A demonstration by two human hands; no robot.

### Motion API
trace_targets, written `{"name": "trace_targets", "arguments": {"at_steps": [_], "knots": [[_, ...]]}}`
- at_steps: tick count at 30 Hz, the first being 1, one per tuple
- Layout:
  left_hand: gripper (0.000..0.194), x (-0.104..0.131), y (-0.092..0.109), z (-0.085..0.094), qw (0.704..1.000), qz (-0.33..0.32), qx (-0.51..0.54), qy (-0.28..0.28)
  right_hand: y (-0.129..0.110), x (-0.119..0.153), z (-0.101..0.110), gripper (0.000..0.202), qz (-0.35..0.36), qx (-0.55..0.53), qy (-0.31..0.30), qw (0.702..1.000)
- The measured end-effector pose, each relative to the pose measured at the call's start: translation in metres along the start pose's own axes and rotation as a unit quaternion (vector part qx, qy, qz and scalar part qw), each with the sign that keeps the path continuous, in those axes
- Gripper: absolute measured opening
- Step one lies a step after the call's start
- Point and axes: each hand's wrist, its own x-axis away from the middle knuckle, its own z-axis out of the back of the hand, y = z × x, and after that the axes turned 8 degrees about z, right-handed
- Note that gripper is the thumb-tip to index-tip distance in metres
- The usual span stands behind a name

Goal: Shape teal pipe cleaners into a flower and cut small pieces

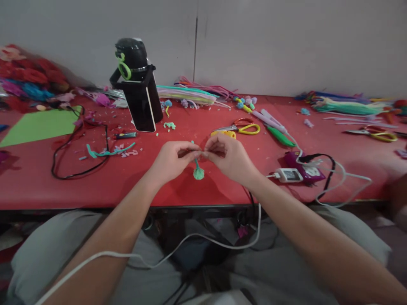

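Observation:
Over the red tabletop (pixel 171 192), both hands meet at their fingertips. My left hand (pixel 171 163) is closed in a pinch on a mint-green pipe-cleaner piece (pixel 199 173). Its thin stem runs up between thumb and fingers, and its fluffy round end hangs below them. My right hand (pixel 233 159) is also pinched, its tips touching or almost touching the left ones. What it holds, if anything, is too small to make out. Just behind the right hand lies a yellow object (pixel 224 134), partly covered by the fingers. Scissors (pixel 241 128) with red and yellow handles lie beyond it.
A black bottle (pixel 132 57) with a phone (pixel 140 108) hung on it stands at back left. Pipe-cleaner bundles (pixel 187 94) lie along the wall. A lilac tool (pixel 270 120), green tube (pixel 280 136), power bank (pixel 288 175) and white cable (pixel 190 237) are around me.

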Motion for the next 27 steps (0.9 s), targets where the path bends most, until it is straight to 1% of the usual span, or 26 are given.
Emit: {"name": "trace_targets", "arguments": {"at_steps": [3, 6, 9, 14, 18, 20, 22, 25, 27], "knots": [[0.013, 0.001, 0.002, -0.004, 0.999, -0.02, -0.044, 0.012, -0.005, 0.007, 0.002, 0.009, -0.008, 0.025, 0.019, 0.999], [0.014, 0.002, 0.005, -0.005, 0.996, -0.044, -0.074, 0.032, -0.012, 0.01, 0.004, 0.008, -0.008, 0.047, 0.002, 0.999], [0.014, 0.004, 0.008, -0.006, 0.995, -0.054, -0.078, 0.031, -0.018, 0.012, 0.005, 0.013, -0.006, 0.071, -0.012, 0.997], [0.014, 0.008, 0.009, -0.01, 0.992, -0.063, -0.096, 0.047, -0.019, 0.016, 0.002, 0.012, -0.013, 0.095, 0.013, 0.995], [0.014, 0.007, 0.004, -0.011, 0.996, -0.055, -0.052, 0.046, -0.015, 0.018, 0.002, 0.01, -0.009, 0.103, 0.028, 0.994], [0.014, 0.005, 0.002, -0.01, 0.998, -0.036, -0.007, 0.053, -0.013, 0.019, 0.004, 0.009, 0.009, 0.118, 0.027, 0.993], [0.018, 0.003, 0.001, -0.008, 0.997, -0.018, 0.027, 0.065, -0.012, 0.02, 0.005, 0.009, 0.047, 0.145, 0.017, 0.988], [0.024, 0.001, 0.002, -0.004, 0.996, -0.005, 0.035, 0.083, -0.013, 0.021, 0.005, 0.01, 0.104, 0.185, -0.009, 0.977], [0.024, 0.002, 0.004, -0.002, 0.995, -0.002, 0.026, 0.094, -0.014, 0.023, 0.003, 0.011, 0.123, 0.201, -0.017, 0.972]]}}
